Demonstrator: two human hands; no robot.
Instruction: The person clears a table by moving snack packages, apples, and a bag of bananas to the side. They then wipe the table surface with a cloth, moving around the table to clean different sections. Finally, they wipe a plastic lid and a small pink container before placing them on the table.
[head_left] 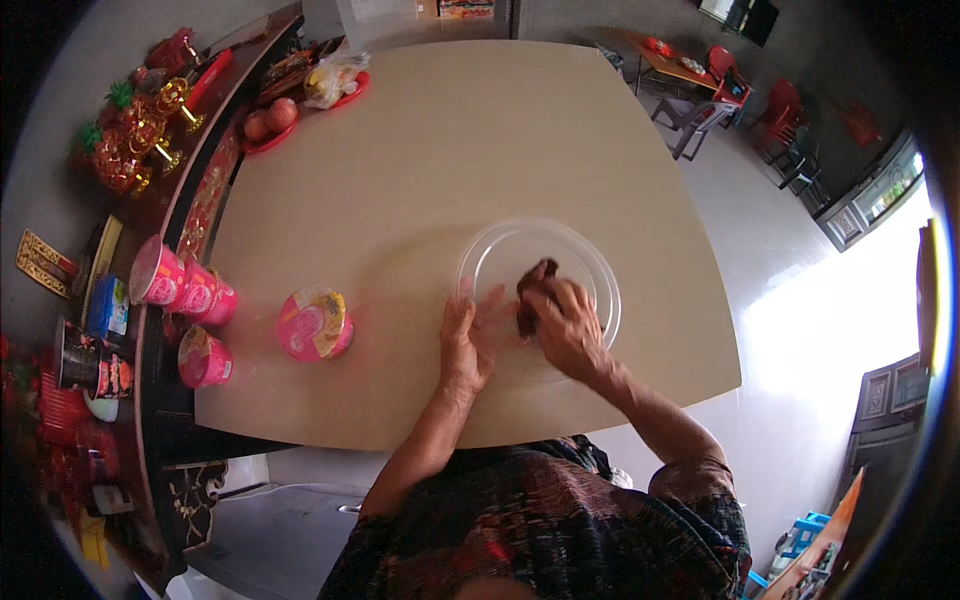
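Wiping step in hand: cloth [533, 290] is gripped by right hand [568, 325] inside plate [600, 275]; left hand [465, 340], fingers flat, steadies rim. Next stroke likely needs steady bracing.

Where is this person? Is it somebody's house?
Probably a home's front room with an altar corner. A big beige table stands by a dark shelf with gold ornaments and fruit; red chairs stand behind.

clear plate [590, 262], dark brown cloth [530, 290], pink cup [314, 324], beige table [420, 160]
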